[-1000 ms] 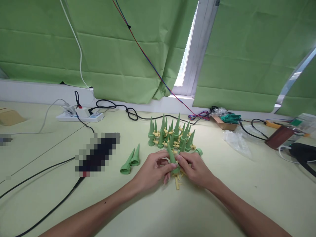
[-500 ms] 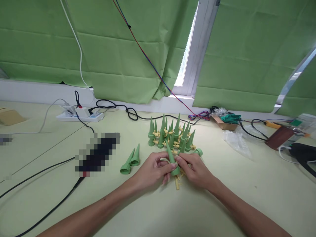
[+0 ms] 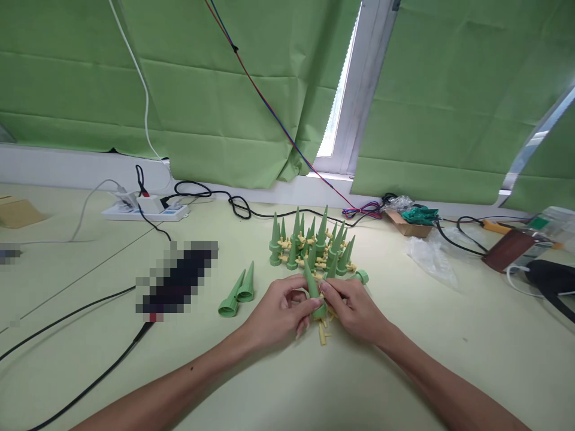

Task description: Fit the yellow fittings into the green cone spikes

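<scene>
Cone (image 3: 311,280) tilted in left hand's (image 3: 275,308) grip, thumb and fingers pinching its base. Right hand (image 3: 358,306) against it, hold unclear. Yellow piece (image 3: 322,335) just nearside. Outward nudge could topple standing cones (image 3: 322,233) beyond grip.

fwd: blkd, green spike cluster (image 3: 322,236) | l: 2 loose cones (image 3: 237,289) | r: tbl (image 3: 390,266) gap, green pc (image 3: 362,276) to plastic bag (image 3: 431,261)

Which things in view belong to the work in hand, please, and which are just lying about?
Seemingly part of the work:
held green cone
standing green cones
two loose green cones
yellow fittings

Apparently just lying about:
power strip
open cardboard box
clear plastic
</scene>
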Demonstrator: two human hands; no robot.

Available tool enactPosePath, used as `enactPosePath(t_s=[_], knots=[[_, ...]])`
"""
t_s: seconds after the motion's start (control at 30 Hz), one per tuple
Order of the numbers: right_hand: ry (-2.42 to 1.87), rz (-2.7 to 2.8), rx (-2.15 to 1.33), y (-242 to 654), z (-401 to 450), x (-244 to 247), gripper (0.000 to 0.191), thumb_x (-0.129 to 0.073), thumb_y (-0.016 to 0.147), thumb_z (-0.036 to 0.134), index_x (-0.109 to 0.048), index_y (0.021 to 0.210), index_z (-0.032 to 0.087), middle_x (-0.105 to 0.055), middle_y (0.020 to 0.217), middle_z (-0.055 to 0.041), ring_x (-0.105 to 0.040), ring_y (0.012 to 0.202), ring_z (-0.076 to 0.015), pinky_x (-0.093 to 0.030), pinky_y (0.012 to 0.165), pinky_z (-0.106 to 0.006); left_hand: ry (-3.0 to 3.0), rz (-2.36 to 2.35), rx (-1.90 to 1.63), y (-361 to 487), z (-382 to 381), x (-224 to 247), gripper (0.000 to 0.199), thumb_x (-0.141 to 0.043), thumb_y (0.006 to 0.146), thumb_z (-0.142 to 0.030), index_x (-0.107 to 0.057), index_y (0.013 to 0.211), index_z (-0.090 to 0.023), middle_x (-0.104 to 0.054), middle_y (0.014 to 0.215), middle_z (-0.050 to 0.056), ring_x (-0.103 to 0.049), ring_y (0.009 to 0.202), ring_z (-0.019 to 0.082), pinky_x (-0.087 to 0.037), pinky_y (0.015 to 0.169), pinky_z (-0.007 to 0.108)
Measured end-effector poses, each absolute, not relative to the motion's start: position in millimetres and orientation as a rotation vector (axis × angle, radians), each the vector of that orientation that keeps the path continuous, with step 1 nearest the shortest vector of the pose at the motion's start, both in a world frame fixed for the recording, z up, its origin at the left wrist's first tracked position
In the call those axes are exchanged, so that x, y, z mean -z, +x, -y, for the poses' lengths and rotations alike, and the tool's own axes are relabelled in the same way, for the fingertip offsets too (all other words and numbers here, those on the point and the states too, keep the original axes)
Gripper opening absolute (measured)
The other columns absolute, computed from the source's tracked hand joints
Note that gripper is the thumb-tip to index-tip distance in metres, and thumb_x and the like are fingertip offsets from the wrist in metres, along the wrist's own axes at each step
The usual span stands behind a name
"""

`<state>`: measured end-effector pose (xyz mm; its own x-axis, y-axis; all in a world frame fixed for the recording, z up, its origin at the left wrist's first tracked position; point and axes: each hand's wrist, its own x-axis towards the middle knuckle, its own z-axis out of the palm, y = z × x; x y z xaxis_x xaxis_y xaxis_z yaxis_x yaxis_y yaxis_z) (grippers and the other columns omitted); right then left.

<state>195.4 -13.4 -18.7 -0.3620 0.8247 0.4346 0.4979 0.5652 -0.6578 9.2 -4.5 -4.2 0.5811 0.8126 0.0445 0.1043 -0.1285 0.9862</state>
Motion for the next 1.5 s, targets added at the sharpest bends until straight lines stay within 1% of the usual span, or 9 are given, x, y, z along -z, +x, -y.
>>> enactPosePath(t_s=[0.07, 0.13, 0.3, 0.43, 0.57, 0.77, 0.97, 1.3, 1.5], knots=[[-1.057, 2.040, -0.524, 194.7, 14.6, 18.8, 0.039, -0.036, 0.102, 0.030, -0.029, 0.065, 0.021, -0.028, 0.055, 0.0056, -0.026, 0.050, -0.0110, -0.022, 0.052, -0.028, 1.526, -0.763, -0.673, 8.8, 3.8, 1.6, 0.031, -0.064, 0.086, -0.045, -0.061, 0.088, -0.014, -0.051, 0.053, -0.003, -0.046, 0.043, 0.010, -0.039, 0.046, 0.024], [-1.060, 2.039, -0.511, 193.3, 15.2, 19.1, 0.039, -0.037, 0.102, 0.030, -0.029, 0.065, 0.021, -0.029, 0.054, 0.0055, -0.026, 0.049, -0.0111, -0.022, 0.052, -0.028, 1.487, -0.773, -0.662, 9.2, 3.1, -0.3, 0.035, -0.065, 0.085, -0.048, -0.061, 0.087, -0.013, -0.053, 0.051, -0.002, -0.046, 0.042, 0.009, -0.038, 0.045, 0.023], [-1.060, 1.976, -0.469, 189.3, 14.3, 20.4, 0.038, -0.038, 0.100, 0.028, -0.027, 0.065, 0.021, -0.029, 0.054, 0.0058, -0.027, 0.049, -0.0103, -0.023, 0.050, -0.026, 1.446, -0.798, -0.801, 12.9, 0.6, 1.4, 0.038, -0.058, 0.089, -0.052, -0.051, 0.076, -0.017, -0.050, 0.052, -0.004, -0.049, 0.042, 0.010, -0.039, 0.042, 0.022], [-1.068, 1.977, -0.426, 186.7, 14.7, 24.0, 0.039, -0.046, 0.097, 0.028, -0.026, 0.064, 0.021, -0.026, 0.053, 0.0071, -0.025, 0.048, -0.0091, -0.022, 0.049, -0.025, 1.475, -0.817, -0.876, 13.3, -1.7, 5.5, 0.039, -0.054, 0.090, -0.053, -0.046, 0.074, -0.019, -0.045, 0.050, -0.006, -0.047, 0.041, 0.010, -0.038, 0.040, 0.021], [-1.036, 1.998, -0.379, 183.5, 17.0, 27.8, 0.036, -0.054, 0.091, 0.027, -0.029, 0.066, 0.021, -0.029, 0.052, 0.0082, -0.027, 0.047, -0.0077, -0.023, 0.048, -0.023, 1.517, -0.832, -0.846, 12.4, -2.6, 7.7, 0.040, -0.051, 0.092, -0.052, -0.049, 0.073, -0.017, -0.045, 0.053, -0.005, -0.045, 0.041, 0.009, -0.037, 0.040, 0.021], [-0.975, 2.024, -0.297, 179.3, 20.6, 27.8, 0.031, -0.053, 0.088, 0.022, -0.031, 0.067, 0.021, -0.032, 0.053, 0.0080, -0.028, 0.046, -0.0074, -0.023, 0.048, -0.023, 1.562, -0.842, -0.807, 13.1, -2.7, 6.2, 0.042, -0.048, 0.094, -0.051, -0.053, 0.072, -0.015, -0.045, 0.054, -0.004, -0.043, 0.042, 0.008, -0.035, 0.041, 0.021], [-1.010, 2.095, -0.240, 177.4, 22.7, 27.9, 0.027, -0.053, 0.086, 0.022, -0.033, 0.067, 0.021, -0.036, 0.053, 0.0072, -0.029, 0.046, -0.0080, -0.021, 0.049, -0.024, 1.555, -0.821, -0.765, 10.7, -3.5, 14.8, 0.047, -0.046, 0.094, -0.055, -0.055, 0.073, -0.014, -0.045, 0.053, -0.004, -0.038, 0.041, 0.007, -0.027, 0.040, 0.020], [-1.003, 2.182, -0.121, 177.5, 23.6, 28.3, 0.021, -0.051, 0.088, 0.021, -0.041, 0.069, 0.020, -0.042, 0.054, 0.0056, -0.032, 0.047, -0.0089, -0.020, 0.050, -0.025, 1.577, -0.834, -0.744, 12.2, -4.5, 15.2, 0.043, -0.050, 0.093, -0.051, -0.053, 0.069, -0.015, -0.041, 0.050, -0.006, -0.035, 0.041, 0.006, -0.025, 0.041, 0.020], [-1.032, 2.225, -0.092, 177.9, 26.1, 27.8, 0.017, -0.051, 0.088, 0.021, -0.045, 0.072, 0.019, -0.045, 0.054, 0.0052, -0.036, 0.047, -0.0093, -0.019, 0.050, -0.025, 1.597, -0.833, -0.733, 10.5, -5.0, 16.7, 0.043, -0.049, 0.094, -0.050, -0.051, 0.068, -0.016, -0.041, 0.052, -0.006, -0.036, 0.043, 0.007, -0.026, 0.042, 0.020]])
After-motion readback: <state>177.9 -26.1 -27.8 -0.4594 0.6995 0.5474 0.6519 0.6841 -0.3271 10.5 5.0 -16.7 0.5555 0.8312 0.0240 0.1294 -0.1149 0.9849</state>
